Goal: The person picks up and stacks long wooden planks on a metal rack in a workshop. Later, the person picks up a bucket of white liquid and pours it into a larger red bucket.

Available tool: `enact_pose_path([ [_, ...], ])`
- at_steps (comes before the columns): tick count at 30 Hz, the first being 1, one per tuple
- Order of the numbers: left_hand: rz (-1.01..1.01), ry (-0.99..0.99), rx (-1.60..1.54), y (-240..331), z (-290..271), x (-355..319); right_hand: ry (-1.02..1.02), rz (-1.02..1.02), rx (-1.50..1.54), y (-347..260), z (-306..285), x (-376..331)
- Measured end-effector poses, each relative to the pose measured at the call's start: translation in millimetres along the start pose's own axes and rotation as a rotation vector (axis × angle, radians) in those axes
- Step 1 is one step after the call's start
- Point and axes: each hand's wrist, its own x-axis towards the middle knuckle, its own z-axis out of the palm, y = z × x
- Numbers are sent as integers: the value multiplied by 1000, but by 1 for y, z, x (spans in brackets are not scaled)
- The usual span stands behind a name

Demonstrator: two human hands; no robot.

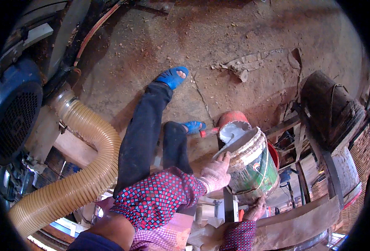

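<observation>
A green bucket (258,173), its rim crusted with white, is tipped over toward the far left. My left hand (217,175), in a pale pinkish work glove, is closed on the rim side of it. Under the bucket's base is my right hand (255,209), also gloved, its fingers curled against the bottom. Just beyond the tilted mouth sits an orange-red pot with a short handle (234,118). White, paste-like liquid (234,133) shows between the pot and the bucket's lip. Whether it is flowing I cannot tell.
A ribbed tan hose (103,134) curves along my left, near a dark blue round motor housing (17,111). Torn cardboard (256,62) lies on the dusty floor (218,37) ahead. At right stand a dark cylindrical container (327,106) and a frame; a woven surface (363,171) lies beyond.
</observation>
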Motion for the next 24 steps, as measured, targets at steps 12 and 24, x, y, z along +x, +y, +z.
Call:
enact_pose_path([
  [12, -12, 6, 51, -3, 5, 2, 57, -52, 14, 5, 0, -1],
  [24, 27, -17, 73, -3, -5, -2, 80, -48, 31, 0, 3, -7],
])
